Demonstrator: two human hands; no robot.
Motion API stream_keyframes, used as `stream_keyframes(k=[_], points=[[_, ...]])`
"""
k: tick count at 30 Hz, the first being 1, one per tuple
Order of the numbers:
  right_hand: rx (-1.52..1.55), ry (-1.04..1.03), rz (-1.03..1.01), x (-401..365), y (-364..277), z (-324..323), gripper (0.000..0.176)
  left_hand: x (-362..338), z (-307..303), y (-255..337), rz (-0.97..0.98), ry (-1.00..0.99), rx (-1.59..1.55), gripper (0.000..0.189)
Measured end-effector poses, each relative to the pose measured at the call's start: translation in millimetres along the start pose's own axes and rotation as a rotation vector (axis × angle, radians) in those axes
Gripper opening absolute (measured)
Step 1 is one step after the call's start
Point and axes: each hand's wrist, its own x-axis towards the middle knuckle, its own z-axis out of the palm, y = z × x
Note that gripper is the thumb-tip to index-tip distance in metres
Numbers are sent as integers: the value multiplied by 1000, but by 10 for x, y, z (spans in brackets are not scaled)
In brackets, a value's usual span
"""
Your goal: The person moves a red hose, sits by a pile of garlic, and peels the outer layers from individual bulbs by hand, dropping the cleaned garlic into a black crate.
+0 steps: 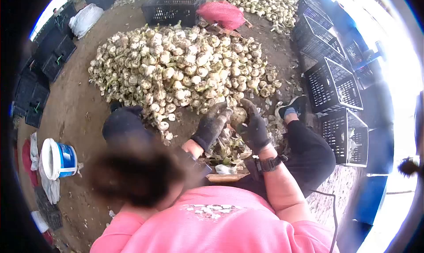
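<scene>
My right hand point(255, 128), in a dark work glove, curls round one side of a pale round root vegetable point(238, 115) with its fingers and thumb. Close by on the other side is my left hand point(213, 126), in a soiled dark glove, its fingers bent together towards the vegetable; what they hold, if anything, is hidden. Just beyond both hands rises a large heap of similar pale vegetables point(176, 67), many with green stubs. Leafy trimmings point(227, 149) lie below and between the hands.
Black plastic crates point(335, 85) line the right side, and another crate point(172, 8) stands behind the heap beside a red mesh sack point(223, 14). A blue-and-white bucket point(66, 160) lies at left. A dark blurred shape point(132, 169) covers part of the lower left.
</scene>
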Motion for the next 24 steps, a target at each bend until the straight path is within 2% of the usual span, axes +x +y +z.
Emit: stream_keyframes(k=[2, 3, 5, 6, 7, 9, 10, 13, 15, 16, 17, 19, 20, 21, 23, 24], points=[[-251, -8, -299, 12, -29, 29, 68, 60, -41, -52, -2, -18, -31, 24], [-247, -15, -294, 14, -97, 39, 68, 54, -62, -29, -1, -26, -54, 23], [-490, -71, -293, 18, -245, 53, 74, 55, -83, -32, 25, -9, -103, 20], [-166, 0, -168, 29, -168, 128, 70, 41, -102, 5, 20, -4, -105, 20], [53, -25, -47, 18, -158, 100, 70, 35, -116, 46, 1, -22, -128, 18], [186, 2, -3, 28, -78, 92, 69, 28, -134, 126, -20, -39, -155, 17], [183, 1, 0, 30, -79, 69, 69, 21, -149, 158, -109, -107, -185, 25], [203, -116, -38, 45, -152, -6, 73, 90, -114, 116, -115, -151, -127, 35], [-333, -183, -222, 30, -171, -22, 72, 80, -146, 52, 33, -138, 73, 36], [-77, -154, -136, 6, -95, 24, 71, 111, -159, 9, 35, -59, 203, 33], [-76, -154, -135, -3, -77, 25, 71, 98, -166, -34, 34, -59, 204, 33], [204, -124, -30, 7, -77, 8, 65, 42, -172, 83, -36, -154, 3, 25], [244, -137, -14, 2, -94, -21, 64, 42, -177, 94, -147, -196, -93, 21], [245, -136, -14, 4, -93, -21, 64, 48, -170, 140, -147, -196, -92, 21], [440, -158, 91, -4, -82, -16, 63, 61, -131, 231, 3, -127, 146, 17], [279, -110, -39, -13, -60, 23, 65, 62, -93, 160, 63, -88, 49, 21]])
